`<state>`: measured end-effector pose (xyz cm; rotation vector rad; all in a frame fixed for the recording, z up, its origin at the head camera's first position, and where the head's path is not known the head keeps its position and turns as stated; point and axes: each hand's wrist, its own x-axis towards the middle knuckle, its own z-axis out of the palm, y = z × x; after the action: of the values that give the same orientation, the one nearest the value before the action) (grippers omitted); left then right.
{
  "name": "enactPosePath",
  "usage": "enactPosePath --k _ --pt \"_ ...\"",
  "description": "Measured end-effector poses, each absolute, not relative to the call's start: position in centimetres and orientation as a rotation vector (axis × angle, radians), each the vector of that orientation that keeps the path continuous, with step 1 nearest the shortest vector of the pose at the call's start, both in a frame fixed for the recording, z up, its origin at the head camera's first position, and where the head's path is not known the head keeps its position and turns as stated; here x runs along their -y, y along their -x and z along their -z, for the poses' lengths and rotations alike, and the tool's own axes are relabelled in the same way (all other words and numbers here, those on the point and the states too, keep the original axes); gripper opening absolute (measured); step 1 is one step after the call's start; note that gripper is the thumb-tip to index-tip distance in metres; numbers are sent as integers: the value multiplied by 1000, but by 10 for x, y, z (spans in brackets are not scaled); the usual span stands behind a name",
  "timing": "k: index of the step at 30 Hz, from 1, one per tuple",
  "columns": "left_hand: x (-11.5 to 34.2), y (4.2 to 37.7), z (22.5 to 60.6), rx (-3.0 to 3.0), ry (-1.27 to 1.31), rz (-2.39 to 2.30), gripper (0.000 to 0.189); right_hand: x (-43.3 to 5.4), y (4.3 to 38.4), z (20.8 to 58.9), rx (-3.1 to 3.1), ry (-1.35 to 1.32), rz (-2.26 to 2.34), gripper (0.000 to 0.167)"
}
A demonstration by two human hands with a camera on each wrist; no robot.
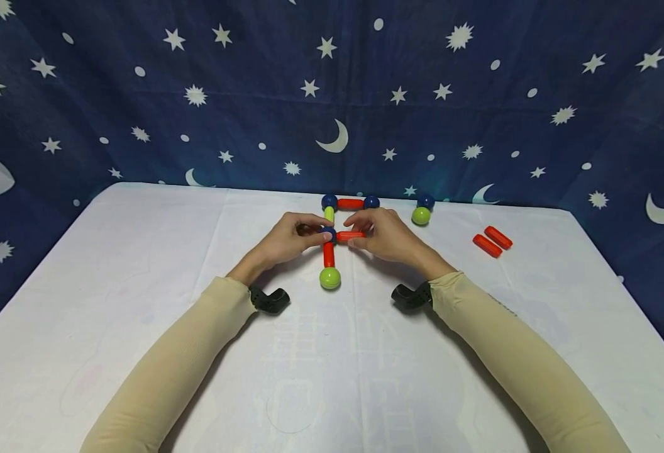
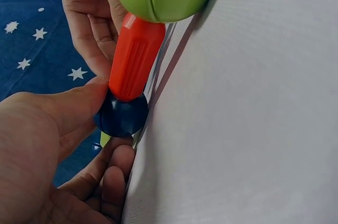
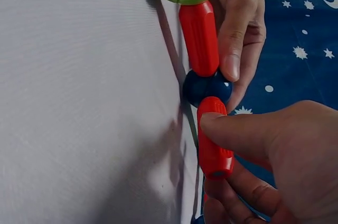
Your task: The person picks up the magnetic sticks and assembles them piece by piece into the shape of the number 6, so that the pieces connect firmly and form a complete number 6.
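Note:
My left hand (image 1: 291,240) pinches a dark blue ball (image 2: 122,114) between thumb and fingers. From that ball a red rod (image 1: 329,254) runs toward me to a green ball (image 1: 329,278), and a yellow-green rod (image 1: 329,216) runs back to another blue ball (image 1: 329,202). My right hand (image 1: 385,236) grips a second red rod (image 3: 215,152), whose left end meets the pinched blue ball. At the back, a red rod (image 1: 350,204) links the far blue ball to a further blue ball (image 1: 371,202).
To the right of my right hand, a loose blue ball (image 1: 426,201) stands just behind a green ball (image 1: 420,216). Two loose red rods (image 1: 493,241) lie side by side farther right. A dark star-patterned cloth (image 1: 287,107) hangs behind the white table (image 1: 139,302).

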<state>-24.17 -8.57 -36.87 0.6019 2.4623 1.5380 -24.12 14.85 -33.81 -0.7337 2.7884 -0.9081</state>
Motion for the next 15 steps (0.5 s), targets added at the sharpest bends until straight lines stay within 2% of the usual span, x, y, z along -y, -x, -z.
enactPosePath --k 9,15 --pt "87 243 371 -2458 -600 -1541 31 -152 238 331 -2779 685 920 38" --pt "87 243 370 -2460 -599 -1522 33 -188 229 327 -2839 682 985 40"
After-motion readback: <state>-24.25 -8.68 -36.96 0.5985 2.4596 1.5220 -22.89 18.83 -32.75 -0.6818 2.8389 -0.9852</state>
